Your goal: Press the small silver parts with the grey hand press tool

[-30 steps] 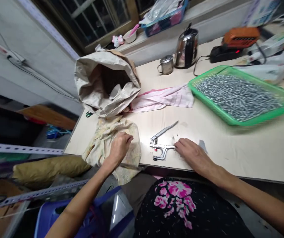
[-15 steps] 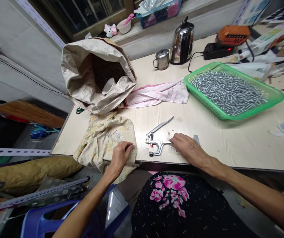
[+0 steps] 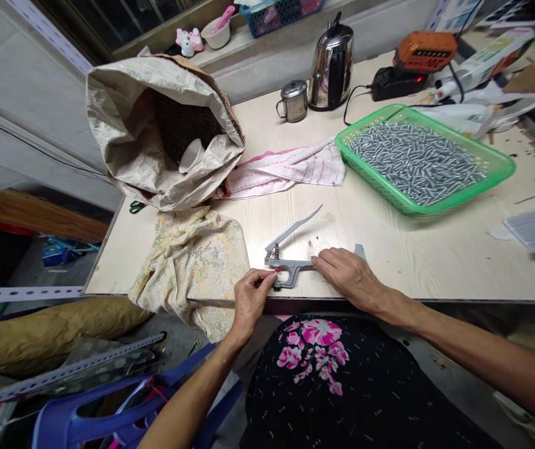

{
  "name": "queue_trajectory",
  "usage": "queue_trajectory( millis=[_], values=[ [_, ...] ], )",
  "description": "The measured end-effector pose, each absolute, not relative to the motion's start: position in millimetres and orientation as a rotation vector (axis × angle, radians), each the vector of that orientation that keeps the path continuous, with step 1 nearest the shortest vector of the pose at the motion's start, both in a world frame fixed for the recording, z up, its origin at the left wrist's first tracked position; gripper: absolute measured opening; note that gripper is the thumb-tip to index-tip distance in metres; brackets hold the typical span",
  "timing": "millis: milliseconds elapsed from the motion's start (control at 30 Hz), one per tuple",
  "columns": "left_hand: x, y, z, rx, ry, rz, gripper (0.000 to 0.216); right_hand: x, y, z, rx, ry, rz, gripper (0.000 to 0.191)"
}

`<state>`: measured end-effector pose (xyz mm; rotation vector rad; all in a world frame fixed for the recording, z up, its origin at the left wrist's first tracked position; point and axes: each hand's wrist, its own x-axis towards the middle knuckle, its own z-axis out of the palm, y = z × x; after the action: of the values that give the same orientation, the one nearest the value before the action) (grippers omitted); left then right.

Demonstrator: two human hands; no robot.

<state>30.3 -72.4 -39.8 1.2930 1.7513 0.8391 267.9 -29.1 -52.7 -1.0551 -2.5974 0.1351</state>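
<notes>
Grey snap pliers (image 3: 290,265) lie near the table's front edge, their upper handle raised and a spring and a red part at the jaw. My right hand (image 3: 349,277) is closed over the end of the lower handle. At the jaw, my left hand (image 3: 251,299) is pinched, thumb against forefinger; whatever is between the fingertips is too small to make out. Left of it, a yellow floral cloth (image 3: 221,280) drapes over the table edge, with several small metal pins (image 3: 206,252) on it.
A green basket (image 3: 417,207) full of metal pins stands at the right. Behind are a pink-white towel (image 3: 295,167), a steel mug (image 3: 294,103) and a kettle (image 3: 330,65). A large open sack (image 3: 127,112) with a white cup (image 3: 191,156) inside leans at the left.
My left hand has moved right, from the cloth's edge to the jaw of the pliers. The right hand stays on the lower handle. The whole view has shifted slightly.
</notes>
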Motion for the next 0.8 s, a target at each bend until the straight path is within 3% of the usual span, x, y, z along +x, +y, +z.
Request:
queue_trajectory(
  millis=[267, 800],
  values=[
    [30.0, -73.1, -45.0, 1.356, 1.766, 0.837, 0.020, 266.8, -28.4, -58.1, -0.976, -2.512, -0.010, 0.024],
    [19.9, -60.4, -42.3, 1.403, 1.806, 0.383, 0.028, 263.3, -27.7, -66.7, -1.012, -2.522, 0.111, 0.024]
  ],
)
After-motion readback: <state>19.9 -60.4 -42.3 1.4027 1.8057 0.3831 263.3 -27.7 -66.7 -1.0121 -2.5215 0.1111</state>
